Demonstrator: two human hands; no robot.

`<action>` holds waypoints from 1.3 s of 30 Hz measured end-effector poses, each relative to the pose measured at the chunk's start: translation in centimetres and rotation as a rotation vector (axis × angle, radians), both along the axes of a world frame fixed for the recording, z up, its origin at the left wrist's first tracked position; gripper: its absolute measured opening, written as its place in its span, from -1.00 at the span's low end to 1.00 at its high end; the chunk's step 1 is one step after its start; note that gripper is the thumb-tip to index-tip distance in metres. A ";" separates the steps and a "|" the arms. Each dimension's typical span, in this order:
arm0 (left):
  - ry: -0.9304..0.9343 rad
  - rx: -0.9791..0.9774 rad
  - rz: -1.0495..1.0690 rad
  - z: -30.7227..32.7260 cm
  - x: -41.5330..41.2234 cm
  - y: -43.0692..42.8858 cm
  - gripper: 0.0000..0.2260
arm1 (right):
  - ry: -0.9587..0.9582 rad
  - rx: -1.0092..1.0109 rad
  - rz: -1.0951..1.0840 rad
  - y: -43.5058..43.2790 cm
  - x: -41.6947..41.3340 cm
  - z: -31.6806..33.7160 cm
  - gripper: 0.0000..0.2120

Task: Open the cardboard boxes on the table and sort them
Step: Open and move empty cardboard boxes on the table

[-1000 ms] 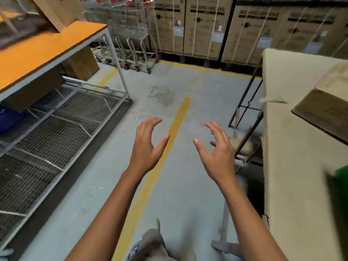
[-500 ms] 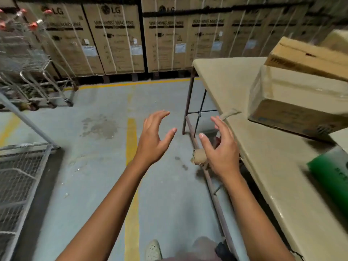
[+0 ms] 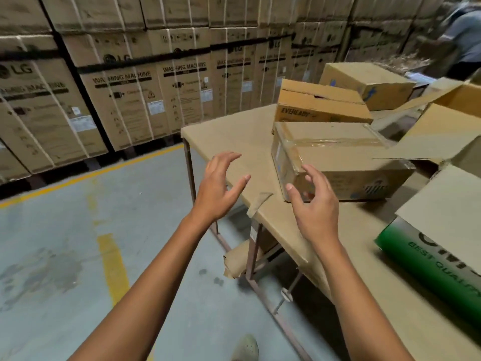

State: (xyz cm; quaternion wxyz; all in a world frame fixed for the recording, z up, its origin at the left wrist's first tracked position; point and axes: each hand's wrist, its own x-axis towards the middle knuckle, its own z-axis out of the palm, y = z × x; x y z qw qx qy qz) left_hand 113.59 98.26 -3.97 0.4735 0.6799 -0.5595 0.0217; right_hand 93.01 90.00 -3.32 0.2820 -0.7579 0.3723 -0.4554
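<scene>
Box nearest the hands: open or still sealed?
Sealed: the box has flat top flaps, with clear tape along the seam and down its end.

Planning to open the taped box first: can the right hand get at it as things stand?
Probably yes. The right hand is open and empty, just before the near corner of the taped box, with nothing between them. The Eveready box lies beyond it, out of the way.

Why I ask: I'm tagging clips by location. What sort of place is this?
Most likely a warehouse or stockroom: strapped washing machine cartons are stacked along the back, a yellow line marks the concrete floor, and smaller cardboard boxes sit on a table.
</scene>
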 end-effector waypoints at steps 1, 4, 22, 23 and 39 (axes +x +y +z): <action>-0.012 0.010 -0.025 0.3 0.6 -1.9 -0.58 | -0.010 0.005 -0.022 -1.4 0.4 0.2 -0.46; -0.055 0.038 -0.094 1.4 2.3 -7.4 -0.57 | -0.035 -0.022 -0.082 -5.4 1.5 1.3 -0.48; -0.197 0.157 -0.489 2.9 4.4 -36.4 -0.59 | 0.229 0.128 -0.595 -22.8 2.5 0.0 -0.50; -0.214 0.188 -0.517 2.6 4.4 -38.3 -0.58 | 0.275 0.131 -0.633 -23.5 2.4 -0.4 -0.49; -0.507 0.654 -0.490 -5.1 7.6 -50.2 -0.46 | -0.365 0.656 -0.948 -26.2 4.7 -8.6 0.11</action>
